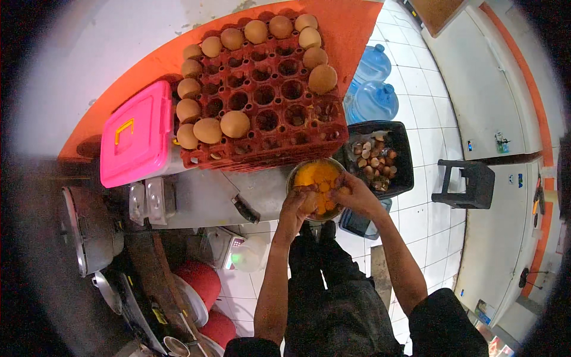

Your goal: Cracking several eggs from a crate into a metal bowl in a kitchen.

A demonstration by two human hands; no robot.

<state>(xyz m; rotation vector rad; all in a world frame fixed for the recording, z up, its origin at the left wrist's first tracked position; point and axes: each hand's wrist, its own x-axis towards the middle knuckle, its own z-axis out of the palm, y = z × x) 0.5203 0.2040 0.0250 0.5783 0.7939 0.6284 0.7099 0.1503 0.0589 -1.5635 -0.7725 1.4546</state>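
Note:
A round metal bowl [291, 179] at the edge of the metal counter holds many orange yolks [324, 181]. My left hand [294, 208] is over its near left rim, fingers curled round a brown egg [308, 204]. On the right side my right hand [360, 197] is closed on another rounded brown egg [341, 194], partly hidden by the fingers. Whether either egg is whole or cracked I cannot tell. Just beyond the bowl rises a stack of red egg trays [256, 159]; brown eggs [235, 124] line the top tray's left, far and right sides, its middle cups bare.
A black crate [407, 160] of broken eggshells [375, 160] stands right of the bowl. On the counter [202, 199] are a dark-handled knife [245, 209] and a pink-lidded box [138, 134]. Blue water jugs [379, 101] and a black stool [467, 184] stand on the tiled floor.

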